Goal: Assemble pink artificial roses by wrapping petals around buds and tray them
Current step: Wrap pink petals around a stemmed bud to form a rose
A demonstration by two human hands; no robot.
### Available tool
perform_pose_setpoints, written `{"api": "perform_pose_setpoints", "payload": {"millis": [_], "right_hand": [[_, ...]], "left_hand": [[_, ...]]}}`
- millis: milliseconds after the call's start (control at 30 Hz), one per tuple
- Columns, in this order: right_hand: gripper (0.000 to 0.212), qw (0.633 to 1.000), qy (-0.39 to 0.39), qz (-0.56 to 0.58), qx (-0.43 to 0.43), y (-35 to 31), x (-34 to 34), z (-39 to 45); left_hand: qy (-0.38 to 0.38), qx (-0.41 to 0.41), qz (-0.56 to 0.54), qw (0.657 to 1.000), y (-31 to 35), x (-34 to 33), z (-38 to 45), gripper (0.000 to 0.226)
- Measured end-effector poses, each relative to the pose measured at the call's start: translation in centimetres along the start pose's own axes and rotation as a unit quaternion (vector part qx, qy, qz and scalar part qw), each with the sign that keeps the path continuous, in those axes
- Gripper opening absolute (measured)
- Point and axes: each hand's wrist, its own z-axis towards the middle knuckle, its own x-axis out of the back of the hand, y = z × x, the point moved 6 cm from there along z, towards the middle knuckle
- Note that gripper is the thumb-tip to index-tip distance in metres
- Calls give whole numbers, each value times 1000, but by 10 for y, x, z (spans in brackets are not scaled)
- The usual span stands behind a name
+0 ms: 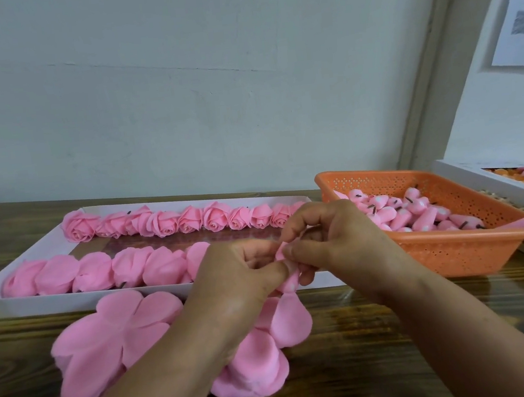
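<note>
Two hands meet over the near edge of the table [401, 345], and between them you have a small pink bud [289, 282] with a petal [280, 251] being folded round it. Your left hand [239, 269] pinches the piece with thumb and curled fingers; your right hand [330, 239] has its fingertips closed on the petal's upper edge, fingers bent tight. So the step in hand looks like the wrapping itself, early in one rose.

Just below your hands, on the bare wood, lie the loose petal sheets [114, 342], a big clover-shaped stack at the left and a smaller heap [259, 361] under your left wrist. The next move, as I judge it, calls for turning the bud while you keep the petal snug at its base, then drawing the next petal from that pile; the material looks soft and thin, so a heavy squeeze could crease it.

Farther back at the left sits the white tray [37, 305]. Its near row holds about six wrapped pieces lying on their sides [99, 272]; its far row holds finished roses [165, 224] set face up, side by side, running nearly to the right end. There is room left in the near row for this one.

Far right, the orange perforated basket [440, 253] holds a heap of bare buds [418, 210], pink with dark stubs. Beyond it, another white tray [467, 175] is mostly cut off by the frame edge.
</note>
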Motion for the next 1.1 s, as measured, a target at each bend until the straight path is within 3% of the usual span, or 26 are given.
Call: {"api": "perform_pose_setpoints", "payload": {"millis": [133,267,433,667,967,1100], "right_hand": [[29,1000,7,2,-7,2,-1,1],[29,999,28,-34,4,-2,-1,0],[33,992,52,-114,32,-8,-5,-1],[33,993,70,-76,61,-15,-3,-3],[27,997,69,-35,14,-4,4,0],[24,996,84,-14,12,-2,8,1]], "left_hand": [[8,34,-20,999,-6,1,1,3],[-30,66,-20,997,-10,1,4,20],[-72,83,-45,993,-9,1,3,18],[-63,83,-138,985,-8,-1,6,15],[-54,105,-201,972,-11,-8,5,20],[-14,96,-210,973,-8,-7,3,20]]}}
